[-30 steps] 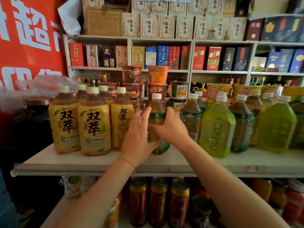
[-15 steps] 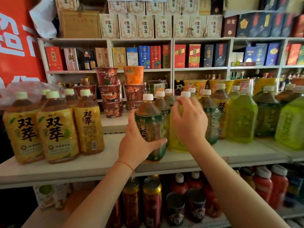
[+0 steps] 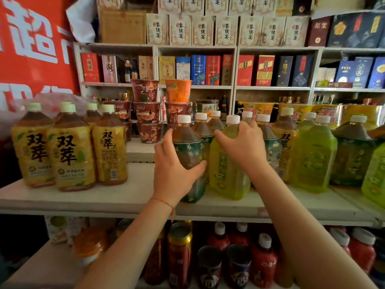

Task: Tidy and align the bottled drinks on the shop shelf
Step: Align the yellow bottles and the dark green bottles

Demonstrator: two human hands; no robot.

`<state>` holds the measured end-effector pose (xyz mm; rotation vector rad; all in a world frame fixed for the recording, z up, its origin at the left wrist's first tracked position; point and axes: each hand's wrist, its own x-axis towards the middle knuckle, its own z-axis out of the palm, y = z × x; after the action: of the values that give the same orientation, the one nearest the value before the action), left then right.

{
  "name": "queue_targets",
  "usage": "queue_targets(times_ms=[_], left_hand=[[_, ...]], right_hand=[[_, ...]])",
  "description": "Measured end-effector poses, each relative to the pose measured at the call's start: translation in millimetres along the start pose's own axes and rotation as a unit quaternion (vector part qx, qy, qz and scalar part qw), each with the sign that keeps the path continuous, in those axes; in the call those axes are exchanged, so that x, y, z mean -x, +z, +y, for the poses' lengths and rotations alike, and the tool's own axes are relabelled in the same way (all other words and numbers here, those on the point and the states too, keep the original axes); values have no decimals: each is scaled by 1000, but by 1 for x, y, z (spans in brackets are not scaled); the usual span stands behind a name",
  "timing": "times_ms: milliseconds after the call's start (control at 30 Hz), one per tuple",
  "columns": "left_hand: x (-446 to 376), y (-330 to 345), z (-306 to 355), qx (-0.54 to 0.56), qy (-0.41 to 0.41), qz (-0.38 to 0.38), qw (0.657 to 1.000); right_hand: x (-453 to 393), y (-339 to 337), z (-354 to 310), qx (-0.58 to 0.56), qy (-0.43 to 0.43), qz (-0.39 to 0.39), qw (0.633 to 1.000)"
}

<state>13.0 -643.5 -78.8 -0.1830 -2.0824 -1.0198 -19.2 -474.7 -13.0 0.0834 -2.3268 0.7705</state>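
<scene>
On the white shop shelf [image 3: 116,200] stand rows of bottled tea. My left hand [image 3: 175,174] grips a dark green-labelled tea bottle [image 3: 188,151] near the shelf's front edge, fingers round its left side and thumb across its front. My right hand [image 3: 244,147] holds the upper part of a light green bottle [image 3: 226,176] just right of it. More dark and light green bottles [image 3: 312,157] stand in rows to the right. A group of yellow-labelled bottles [image 3: 70,151] stands at the left, apart from the rest.
Stacked instant-noodle cups [image 3: 146,113] sit behind the gap in the shelf. Boxed goods fill the back shelving [image 3: 195,69]. Cans and red bottles [image 3: 218,257] crowd the lower shelf. A red banner [image 3: 31,42] hangs at the left.
The view swung right, then partly back. My left hand brought the dark green bottle forward to the shelf's front, and my right hand left it and took hold of the light green bottle beside it.
</scene>
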Motion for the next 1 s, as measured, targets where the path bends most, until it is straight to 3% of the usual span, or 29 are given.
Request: queue_targets(times_ms=[133, 333, 467, 633, 800, 1000], left_hand=[[-4, -5, -11, 23, 11, -5, 1000], [-10, -11, -17, -6, 11, 10, 1000], [-11, -13, -18, 4, -1, 5, 1000], [-13, -20, -26, 42, 10, -19, 999], [-17, -32, -38, 104, 27, -72, 992], [-26, -32, -46, 59, 28, -70, 995]], right_hand=[[13, -8, -8, -92, -4, -29, 995], [22, -9, -21, -213, -18, -6, 977], [14, -5, -19, -198, 40, 7, 979], [0, 0, -18, -30, 88, 68, 993], [-12, 14, -16, -123, 107, 93, 982], [-31, 48, -41, -144, 111, 53, 982]])
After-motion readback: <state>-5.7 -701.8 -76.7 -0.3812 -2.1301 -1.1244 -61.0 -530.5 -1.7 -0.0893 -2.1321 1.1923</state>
